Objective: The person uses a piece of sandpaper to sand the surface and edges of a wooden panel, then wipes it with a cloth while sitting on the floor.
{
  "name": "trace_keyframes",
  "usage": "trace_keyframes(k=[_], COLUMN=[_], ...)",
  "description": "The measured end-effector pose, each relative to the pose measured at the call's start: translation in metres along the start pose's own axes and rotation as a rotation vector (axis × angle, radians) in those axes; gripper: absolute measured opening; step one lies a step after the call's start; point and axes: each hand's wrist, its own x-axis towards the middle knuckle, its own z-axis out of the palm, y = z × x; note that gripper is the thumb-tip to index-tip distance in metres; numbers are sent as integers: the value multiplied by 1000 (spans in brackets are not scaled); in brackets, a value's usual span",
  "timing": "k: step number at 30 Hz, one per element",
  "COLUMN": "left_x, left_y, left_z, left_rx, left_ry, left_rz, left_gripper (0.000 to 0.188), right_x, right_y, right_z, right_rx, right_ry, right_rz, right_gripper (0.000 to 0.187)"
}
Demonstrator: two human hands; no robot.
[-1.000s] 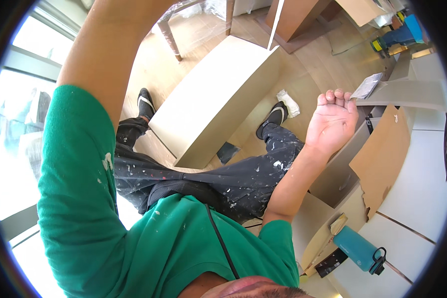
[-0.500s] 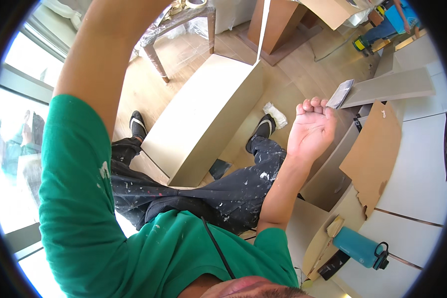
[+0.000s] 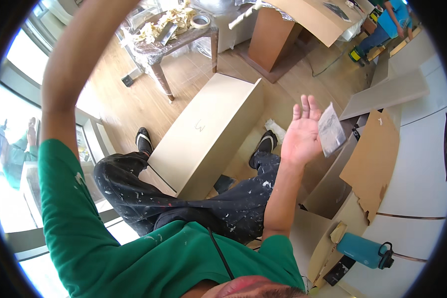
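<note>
My left arm (image 3: pixel 67 89) reaches up past the top edge, so its hand is out of sight. Palm up and fingers spread, my right hand (image 3: pixel 301 136) holds a thin grey folded sheet (image 3: pixel 331 130), perhaps sandpaper, at its thumb side; the sheet hides the thumb. Between my feet lies a long cream box-like cabinet piece (image 3: pixel 208 119) with a dark pencil-like mark on its top face. A whitish crumpled scrap (image 3: pixel 275 130) lies on the floor by my right shoe.
A plastic-wrapped stool (image 3: pixel 176 42) bears shavings-like scraps and a tape roll (image 3: pixel 200 21). At right are torn cardboard (image 3: pixel 375 159), a grey panel (image 3: pixel 387 94) and a teal bottle (image 3: pixel 360 250). Behind stand a brown pedestal (image 3: pixel 273 47) and another person (image 3: pixel 393 24).
My left arm has swung outward to the left. The grey sheet has turned more upright against my right hand. The view has shifted, showing more of the stool; the white strip beside the box has moved away.
</note>
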Motion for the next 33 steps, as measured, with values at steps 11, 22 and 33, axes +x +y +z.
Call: trace_keyframes(k=[11, 22, 33], left_x=[-44, -142, -202], left_y=[-37, -74, -395], left_z=[83, -78, 26], left_rx=[-259, 1373, 404], left_ry=[-69, 703, 858], left_rz=[-49, 94, -167], left_gripper=[41, 57, 12], right_x=[9, -28, -9], right_y=[65, 53, 48], right_z=[51, 69, 38], right_rx=[-734, 388, 313], right_ry=[-401, -675, -332], right_rz=[-386, 722, 487], right_gripper=[19, 23, 25])
